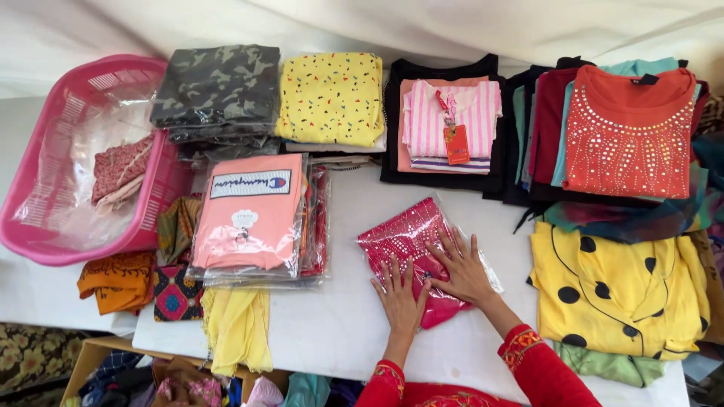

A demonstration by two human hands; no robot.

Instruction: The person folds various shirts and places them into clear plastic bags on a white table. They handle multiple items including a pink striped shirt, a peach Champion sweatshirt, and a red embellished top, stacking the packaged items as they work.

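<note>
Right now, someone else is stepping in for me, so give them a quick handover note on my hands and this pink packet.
Left hand: flat, palm down on the near edge of the pink sequinned garment packet.
Right hand: flat, fingers spread, pressing the same packet's middle.
Packet lies on the white table, apart from the stacks.
Done: packet is laid flat, inside its clear wrap.
Left: it is not on any stack; the nearest is the peach shirt stack.

packet under fingers: magenta, sequinned
top right of fingers: yellow, black dots
basket far left of fingers: pink
</note>
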